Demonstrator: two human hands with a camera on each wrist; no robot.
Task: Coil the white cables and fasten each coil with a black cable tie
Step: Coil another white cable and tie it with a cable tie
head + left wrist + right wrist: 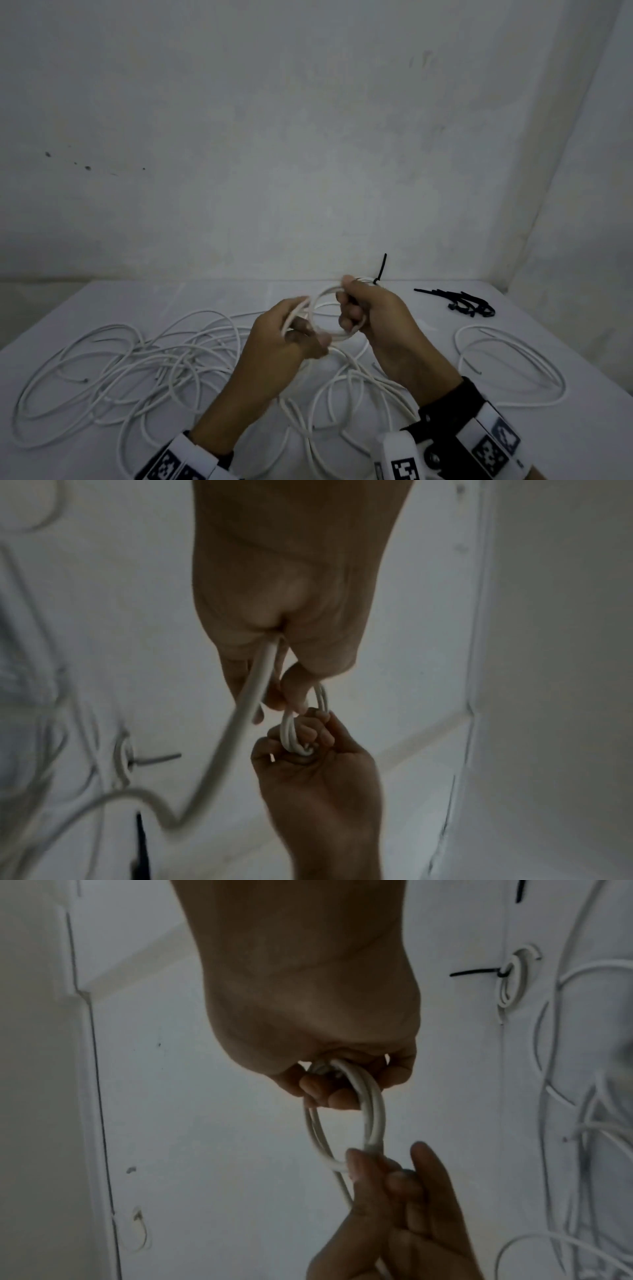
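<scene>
Coil (329,317): frame centre, raised above the table (102,301), its ring tilted up toward the camera, spanning left to right between the hands.
Left hand (291,339): pinches its left rim (tail trails down).
Right hand (370,315): fingers curled round its right rim.
Ties (462,303): right, well apart.

**Work surface and items resting on it**

In front of you is a white table (102,301) set against a wall. Loose white cables (130,370) lie tangled across its left and centre. A separate loose cable loop (507,363) lies at your right. A bundle of black cable ties (462,301) rests near the far right corner. One tied coil (514,980) lies near the far edge.
</scene>
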